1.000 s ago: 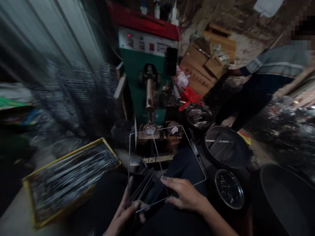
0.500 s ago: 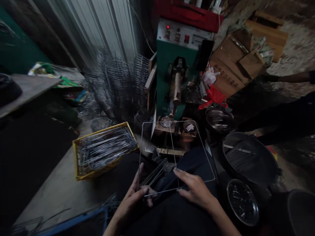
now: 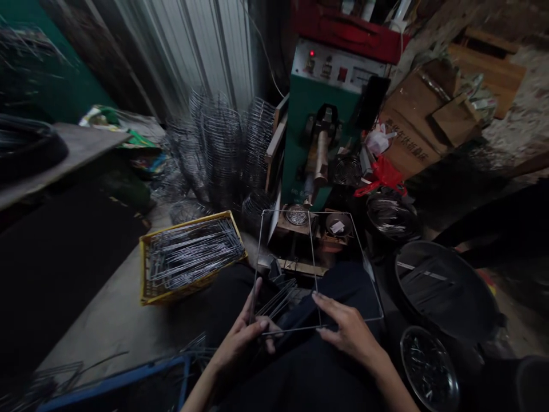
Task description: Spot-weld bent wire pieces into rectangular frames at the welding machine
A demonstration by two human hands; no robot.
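A thin rectangular wire frame (image 3: pixel 313 252) with one wire running across its middle is held up over my lap, in front of the green machine. My left hand (image 3: pixel 245 333) grips the frame's near left corner, thumb on the near wire and index finger along the side wire. With thumb and fingers, my right hand (image 3: pixel 346 329) pinches the middle wire close to where it meets the near side. Several loose wires (image 3: pixel 281 298) lie across my lap, beneath the frame.
The green machine (image 3: pixel 295 134), with its red light lit, stands ahead. A yellow crate (image 3: pixel 143 272) full of bent wires sits left. Stacked wire racks (image 3: pixel 221 143) stand behind it. Black tubs (image 3: pixel 446 292) and a metal dish of small parts (image 3: pixel 429 366) are at right.
The view has turned slightly left, so the surroundings sit further right in it. Both hands keep hold of the wire frame in nearly the same pose.
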